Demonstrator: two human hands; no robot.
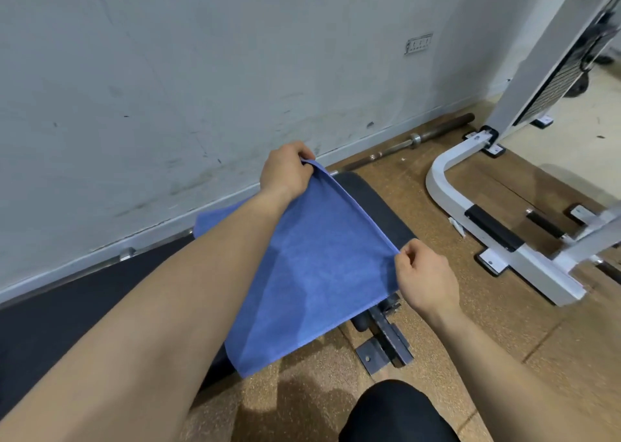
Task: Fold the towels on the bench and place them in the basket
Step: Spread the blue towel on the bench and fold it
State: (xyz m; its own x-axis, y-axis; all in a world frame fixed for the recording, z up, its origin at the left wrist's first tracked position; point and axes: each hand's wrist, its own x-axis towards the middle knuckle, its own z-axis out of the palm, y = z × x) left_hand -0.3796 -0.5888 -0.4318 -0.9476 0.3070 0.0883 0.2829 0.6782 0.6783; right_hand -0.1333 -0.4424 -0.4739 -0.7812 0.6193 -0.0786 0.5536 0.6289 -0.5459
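Head: left hand (285, 173), right hand (424, 280) pinch blue towel (319, 267), seemingly doubled.

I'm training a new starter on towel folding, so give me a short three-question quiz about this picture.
1. What pinches the corners of the blue towel? A) nothing B) one grip only C) the left grip and the right grip
2. True or false: the towel is white.
3. Fill in: along the foot of the wall lies a long metal ___.
Key: 1 C; 2 false; 3 barbell.
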